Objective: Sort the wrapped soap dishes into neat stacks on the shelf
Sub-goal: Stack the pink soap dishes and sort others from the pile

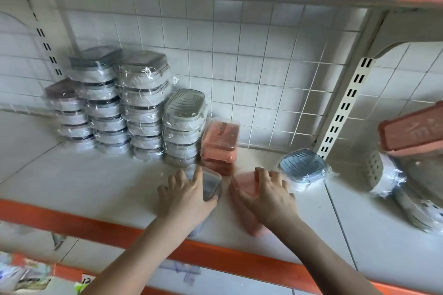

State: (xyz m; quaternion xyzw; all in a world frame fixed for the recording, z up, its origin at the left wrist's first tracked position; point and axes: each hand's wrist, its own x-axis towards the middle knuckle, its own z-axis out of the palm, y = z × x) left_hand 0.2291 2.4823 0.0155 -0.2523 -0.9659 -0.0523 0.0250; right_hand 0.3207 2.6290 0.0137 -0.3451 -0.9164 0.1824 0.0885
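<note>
Two soap dishes lie at the front of the shelf (119, 182), just behind its orange lip (100, 230): the left hand (185, 195) lies over a grey dish (211, 184), thumb hooked down its near corner and fingers (176, 178) curled over the far side, and the right hand (269, 193) clasps a pink dish (244, 185) the same way, fingers bent over its top and far edge. Both look like small, rigid plastic boxes, light enough for one hand each; the clear lids and film wrap are likely slick, so a hold across the short sides, thumb against fingers, should serve better than a press from above. Thin lids may flex or pop if squeezed hard. Behind them stand the stacks (141, 108) of wrapped grey dishes in several columns of uneven height, the film crinkled and shiny, and just right of these a short pink stack (219, 143), which seems the natural home for the pink one. A loose blue dish (303, 167) sits near the right hand, tilted in its wrap. The shelf is smooth, pale board, so dishes should slide easily, and tall columns could topple if nudged. A wire grid (263, 74) backs the bay, a slotted upright (345, 105) bounds it on the right, and the shelf above leaves modest headroom over the tallest columns.
</note>
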